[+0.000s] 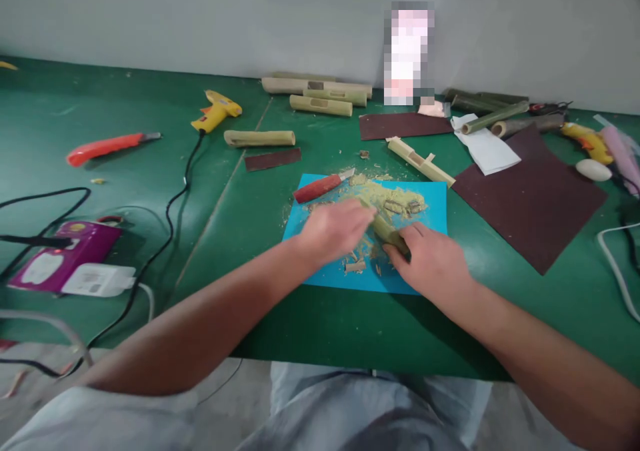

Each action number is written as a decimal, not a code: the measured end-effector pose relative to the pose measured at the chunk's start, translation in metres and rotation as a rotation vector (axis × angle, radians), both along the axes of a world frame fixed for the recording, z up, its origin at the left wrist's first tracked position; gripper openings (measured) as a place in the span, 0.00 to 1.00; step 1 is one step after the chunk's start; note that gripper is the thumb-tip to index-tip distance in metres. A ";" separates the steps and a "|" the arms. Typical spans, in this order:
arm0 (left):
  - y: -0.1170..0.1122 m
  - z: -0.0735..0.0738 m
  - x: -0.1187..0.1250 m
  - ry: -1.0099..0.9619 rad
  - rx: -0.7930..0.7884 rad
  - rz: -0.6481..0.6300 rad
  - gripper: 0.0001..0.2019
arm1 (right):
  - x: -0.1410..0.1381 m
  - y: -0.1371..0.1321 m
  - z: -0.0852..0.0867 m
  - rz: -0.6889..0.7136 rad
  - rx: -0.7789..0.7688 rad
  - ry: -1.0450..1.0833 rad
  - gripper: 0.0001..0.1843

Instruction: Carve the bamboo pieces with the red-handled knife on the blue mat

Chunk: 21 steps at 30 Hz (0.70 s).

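The bamboo tube (384,229) lies slantwise between the 2 hands, over the blue sheet (436,204). The right hand (434,254) wraps the near end, thumb on one side and fingers on the other; the left hand (334,231) curls narrowly at the far end, though blur means I cannot tell whether anything small sits under its fingers. Holding 2 ends probably keeps the round tube from rolling or twisting. The sheet below the grip seems placed to catch the debris, and the red-handled knife (319,188), just beyond the left hand, lies within easy reach.

The tube is greenish, smooth and hollow, with a dark bore beside the right fingers. Just beyond the grip, pale yellow-green shavings (410,200) make a fluffy, crumbly heap; curled, stiffer chips (355,265) lie on the near side. Farther beyond the right hand rests a split-looking bamboo piece (419,160) with a notch cut in it. To its right spreads a flat, matte brown sheet (537,201).
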<state>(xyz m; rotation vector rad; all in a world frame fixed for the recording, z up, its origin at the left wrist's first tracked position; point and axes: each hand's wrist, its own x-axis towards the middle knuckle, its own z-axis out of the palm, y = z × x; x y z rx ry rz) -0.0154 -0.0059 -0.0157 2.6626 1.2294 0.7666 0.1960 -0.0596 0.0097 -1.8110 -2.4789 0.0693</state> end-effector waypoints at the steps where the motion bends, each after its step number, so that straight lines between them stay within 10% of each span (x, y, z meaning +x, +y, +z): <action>1: 0.001 0.000 -0.001 0.001 0.036 0.020 0.17 | 0.000 0.000 -0.001 -0.003 0.006 0.006 0.16; 6: 0.001 -0.001 -0.006 0.114 0.070 -0.141 0.16 | -0.001 0.000 -0.002 0.006 0.004 0.009 0.15; 10: 0.007 -0.001 -0.008 0.029 0.113 0.012 0.17 | -0.001 0.000 0.000 -0.001 0.013 0.014 0.17; 21: 0.005 -0.004 -0.005 0.046 0.121 -0.061 0.17 | -0.001 -0.001 0.000 0.013 0.018 -0.013 0.16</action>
